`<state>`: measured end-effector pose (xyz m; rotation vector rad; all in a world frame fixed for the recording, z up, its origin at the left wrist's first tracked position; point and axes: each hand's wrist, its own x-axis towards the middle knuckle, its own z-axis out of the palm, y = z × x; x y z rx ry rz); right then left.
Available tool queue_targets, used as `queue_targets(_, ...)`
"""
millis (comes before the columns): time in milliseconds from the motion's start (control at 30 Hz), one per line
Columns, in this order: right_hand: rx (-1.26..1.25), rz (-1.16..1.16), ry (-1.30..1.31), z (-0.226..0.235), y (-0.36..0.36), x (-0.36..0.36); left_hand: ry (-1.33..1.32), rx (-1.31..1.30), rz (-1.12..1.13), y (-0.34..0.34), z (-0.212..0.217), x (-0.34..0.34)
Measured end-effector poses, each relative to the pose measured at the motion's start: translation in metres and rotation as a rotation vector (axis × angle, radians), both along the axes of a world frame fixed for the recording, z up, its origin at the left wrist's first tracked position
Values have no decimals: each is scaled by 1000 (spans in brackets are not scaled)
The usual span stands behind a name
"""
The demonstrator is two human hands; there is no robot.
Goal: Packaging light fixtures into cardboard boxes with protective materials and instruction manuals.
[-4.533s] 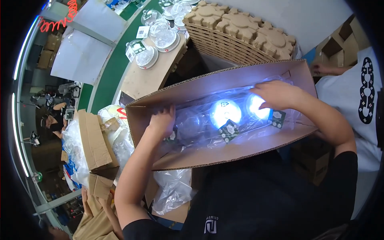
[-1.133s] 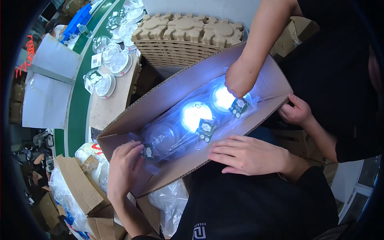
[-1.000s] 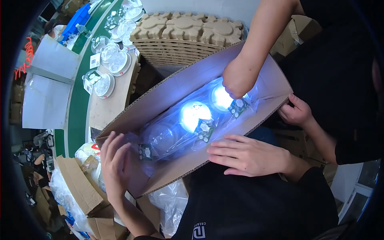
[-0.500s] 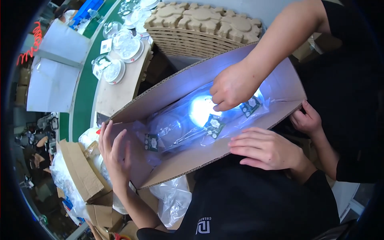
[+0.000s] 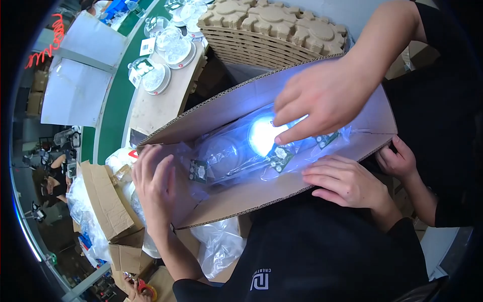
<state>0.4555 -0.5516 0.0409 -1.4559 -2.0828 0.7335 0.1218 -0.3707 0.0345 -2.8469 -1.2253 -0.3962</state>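
Observation:
A long open cardboard box [image 5: 241, 103] lies in front of me, holding clear round lamps in plastic bags [image 5: 236, 153]; one lamp [image 5: 262, 135] glows bright blue-white. My left hand [image 5: 156, 183] lies flat, fingers spread, on the box's left end flap. My right hand [image 5: 344, 182] rests flat on the near flap at the right. Another person's hand [image 5: 317, 98] reaches in from the upper right, fingertips on the glowing lamp. That person's other hand [image 5: 397, 158] touches the box's right corner.
A stack of moulded pulp trays [image 5: 274, 25] stands behind the box. Bagged round lamps [image 5: 168, 55] sit on a wooden bench beside a green conveyor [image 5: 113, 108]. Flattened cartons [image 5: 103, 201] and loose plastic bags [image 5: 219, 244] lie at the lower left.
The other person's hand has moved left along the box from the right-hand lamp onto the glowing one. My left hand has shifted from the box's outer end onto its end flap.

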Motion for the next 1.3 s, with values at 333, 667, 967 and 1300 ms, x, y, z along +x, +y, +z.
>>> queue_targets(333,68,-11,15,-15,-18,19,323,-359,-202,10,-27,40)
queue_targets(667,114,-1,25,-28,-19,19,735,-379,-292,16,-85,67)
queue_targets(967,162,-32,23,-37,-20,20,774,-284,-419,30,-98,71)
queue_targets(1300,221,-115,-106,-39,-22,19,702,-331,-338,29,-91,66)
